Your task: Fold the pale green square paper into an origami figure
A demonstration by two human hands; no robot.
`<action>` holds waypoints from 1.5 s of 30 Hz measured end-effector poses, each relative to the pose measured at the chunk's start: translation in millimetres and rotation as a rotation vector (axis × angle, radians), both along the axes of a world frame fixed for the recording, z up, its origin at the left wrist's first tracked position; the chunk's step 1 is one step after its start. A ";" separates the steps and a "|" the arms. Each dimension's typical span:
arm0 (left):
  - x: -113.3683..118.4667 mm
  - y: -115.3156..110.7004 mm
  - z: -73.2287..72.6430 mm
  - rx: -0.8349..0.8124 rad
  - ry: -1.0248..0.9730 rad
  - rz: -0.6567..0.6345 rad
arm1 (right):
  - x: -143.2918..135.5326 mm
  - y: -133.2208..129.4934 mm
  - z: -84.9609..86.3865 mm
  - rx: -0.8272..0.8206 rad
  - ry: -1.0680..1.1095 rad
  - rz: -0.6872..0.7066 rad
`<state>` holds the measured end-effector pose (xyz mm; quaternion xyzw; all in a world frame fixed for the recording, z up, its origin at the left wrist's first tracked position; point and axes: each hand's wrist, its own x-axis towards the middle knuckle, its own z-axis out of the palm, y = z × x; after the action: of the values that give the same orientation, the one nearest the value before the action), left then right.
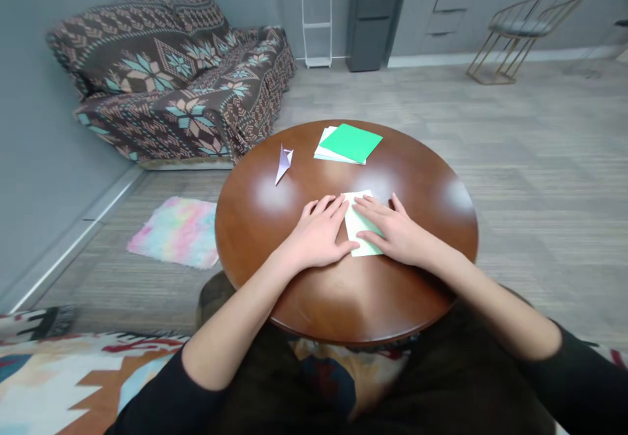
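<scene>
A pale green-white sheet of paper [362, 248] lies flat on the round brown table [324, 304], between my two hands. My left hand [321, 233] rests at its left side, fingers spread, with the fingertips and thumb touching the paper's edge. Over the right part of the sheet lies my right hand [392, 229], its fingers stretched out and pressing flat on it. The right hand hides part of the paper, so I cannot tell how it is folded.
Toward the table's far side lies a stack of paper with a green sheet [352, 142] on top. A folded purple-and-white paper piece [284, 163] stands at the far left. Beyond are a patterned sofa [181, 88], a fluffy rug [176, 231] and a gold-framed chair [523, 27].
</scene>
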<state>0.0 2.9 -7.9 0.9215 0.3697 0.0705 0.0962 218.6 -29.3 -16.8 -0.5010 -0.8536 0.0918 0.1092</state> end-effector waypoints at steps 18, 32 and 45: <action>1.8 -0.8 4.5 -0.023 -0.056 0.059 | -1.8 -10.1 -1.8 0.076 -0.158 -0.026; -4.9 0.0 -4.4 0.039 -0.221 0.063 | -2.8 -12.1 -7.5 0.086 -0.142 -0.039; 0.1 -6.5 5.0 0.071 -0.079 0.069 | -2.9 -15.2 -7.5 0.202 -0.203 -0.160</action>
<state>0.1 -3.6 -2.9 0.9076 0.3943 0.1229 0.0756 215.8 -44.5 -24.2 -0.5607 -0.8224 -0.0546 0.0794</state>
